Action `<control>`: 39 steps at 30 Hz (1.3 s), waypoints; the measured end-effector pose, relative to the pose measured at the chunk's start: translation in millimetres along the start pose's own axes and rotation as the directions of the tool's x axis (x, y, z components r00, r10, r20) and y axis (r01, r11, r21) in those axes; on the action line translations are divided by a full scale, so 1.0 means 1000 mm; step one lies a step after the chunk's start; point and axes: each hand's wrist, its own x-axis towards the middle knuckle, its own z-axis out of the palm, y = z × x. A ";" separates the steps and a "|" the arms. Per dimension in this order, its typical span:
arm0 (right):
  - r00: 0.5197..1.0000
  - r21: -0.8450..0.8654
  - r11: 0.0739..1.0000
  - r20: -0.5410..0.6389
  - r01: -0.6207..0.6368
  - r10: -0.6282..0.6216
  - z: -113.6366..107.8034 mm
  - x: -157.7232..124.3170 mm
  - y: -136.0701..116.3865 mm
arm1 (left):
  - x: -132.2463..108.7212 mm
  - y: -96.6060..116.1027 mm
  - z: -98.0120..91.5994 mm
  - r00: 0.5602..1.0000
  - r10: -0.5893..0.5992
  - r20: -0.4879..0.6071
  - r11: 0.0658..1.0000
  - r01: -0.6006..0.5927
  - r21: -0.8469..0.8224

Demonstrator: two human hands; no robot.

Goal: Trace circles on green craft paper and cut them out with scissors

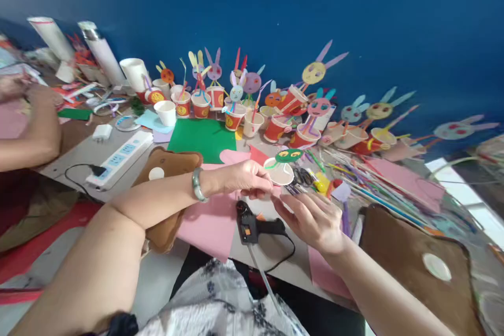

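My left hand (pixel 252 178), with a bracelet on its wrist, is closed, thumb and fingers pinched together. My right hand (pixel 313 216) meets it from the right, its fingers bent and pressed together near the left fingertips. Whatever small thing lies between the fingers is too small to make out. Right behind them is a paper cup (pixel 280 174) with a green paper face (pixel 289 155) at its rim; whether the left fingers touch it I cannot tell. Below the hands a black glue gun (pixel 248 224) lies on the table, a glue stick jutting from its back.
Paper cups with rabbit faces (pixel 236 94) line the blue wall. A green sheet (pixel 202 139), a pink sheet (pixel 208 226), pipe cleaners (pixel 378 189) and a brown cushion (pixel 417 257) lie around. On the left are a power strip (pixel 120 160) and another person's arm (pixel 39 126).
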 end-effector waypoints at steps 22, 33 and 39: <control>0.956 0.203 0.937 -0.017 -0.284 0.293 -0.008 0.005 0.002 | 0.003 0.005 -0.005 0.973 0.087 -0.214 0.994 -0.072 0.078; 0.421 0.575 0.111 0.441 -0.811 0.792 -0.017 0.013 0.029 | 0.017 -0.002 -0.036 0.699 0.306 -0.646 0.952 -0.236 0.195; 0.236 0.648 -0.235 0.554 -0.724 0.799 0.004 -0.019 0.040 | 0.019 -0.002 -0.031 0.704 0.286 -0.650 0.958 -0.183 0.222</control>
